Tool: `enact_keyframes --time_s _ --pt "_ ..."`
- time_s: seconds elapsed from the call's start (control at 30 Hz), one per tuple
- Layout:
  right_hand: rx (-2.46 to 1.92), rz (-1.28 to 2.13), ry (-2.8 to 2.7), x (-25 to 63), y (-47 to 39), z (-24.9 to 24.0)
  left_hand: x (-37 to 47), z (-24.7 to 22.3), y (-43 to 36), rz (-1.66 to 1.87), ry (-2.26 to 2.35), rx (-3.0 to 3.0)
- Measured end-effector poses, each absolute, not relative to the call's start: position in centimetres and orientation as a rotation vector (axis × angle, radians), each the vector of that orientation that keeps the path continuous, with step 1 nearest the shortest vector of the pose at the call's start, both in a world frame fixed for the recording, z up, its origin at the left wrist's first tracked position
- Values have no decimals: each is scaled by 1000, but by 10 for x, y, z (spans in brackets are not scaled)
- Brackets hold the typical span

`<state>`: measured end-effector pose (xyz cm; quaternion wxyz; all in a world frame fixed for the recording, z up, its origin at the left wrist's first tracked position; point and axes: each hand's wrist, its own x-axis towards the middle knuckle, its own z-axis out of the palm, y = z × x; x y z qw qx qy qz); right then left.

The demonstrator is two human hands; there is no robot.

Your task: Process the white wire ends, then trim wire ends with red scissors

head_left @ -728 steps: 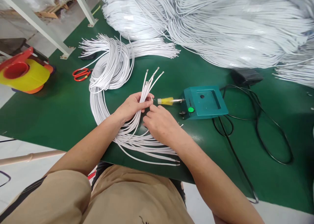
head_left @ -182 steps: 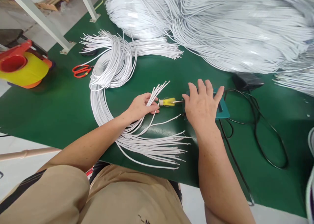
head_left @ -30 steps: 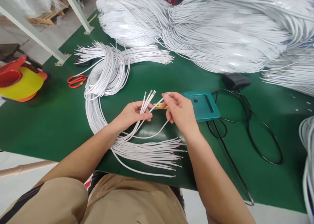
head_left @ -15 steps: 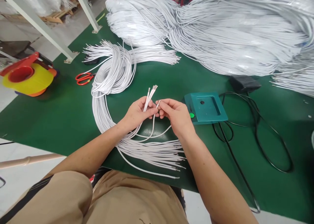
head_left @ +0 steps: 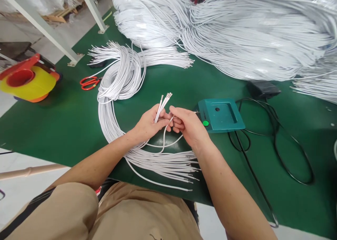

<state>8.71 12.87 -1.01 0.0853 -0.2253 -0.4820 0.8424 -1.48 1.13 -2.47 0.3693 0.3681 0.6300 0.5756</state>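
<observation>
Left of me, red scissors (head_left: 88,82) lay beside the coiled cables (head_left: 107,117) on the desk (head_left: 71,124). My left hand (head_left: 151,125) was clamped on several upright cable ends (head_left: 164,103); my right hand (head_left: 185,124), close by, pinched a single cable (head_left: 165,136), just left of the teal device (head_left: 221,115).

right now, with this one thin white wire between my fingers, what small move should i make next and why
I'd probably ease the fingers of the right hand apart slightly, baring the tip of the single thin white wire: they hide it, so its state can't be checked, and the left hand seems placed to steady it.
</observation>
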Motion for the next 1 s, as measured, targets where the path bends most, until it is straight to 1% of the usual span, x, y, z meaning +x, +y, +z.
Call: enact_keyframes --time_s 0.17,0.3,0.43,0.63,0.77,0.83,0.93,1.0 --pt "-510 2699 -1330 90 132 -12 -19 -27 10 1491 1618 949" --pt "-486 2724 -1286 92 133 -12 -21 -28 11 1529 1609 942" --pt "-513 2593 -1319 92 128 -10 -22 -25 12 1563 1547 930" --pt "-634 2256 -1541 91 124 -4 -23 -23 12 1606 1473 885" --pt "-678 2127 -1637 91 126 -5 -22 -23 12 1629 1478 875" --pt "-681 2181 -1611 92 128 -6 -21 -23 12 1626 1495 895" --pt "-664 2428 -1460 92 131 -7 -20 -24 10 1624 1556 927" --pt "-668 2517 -1389 92 132 -7 -20 -26 8 1625 1601 980"
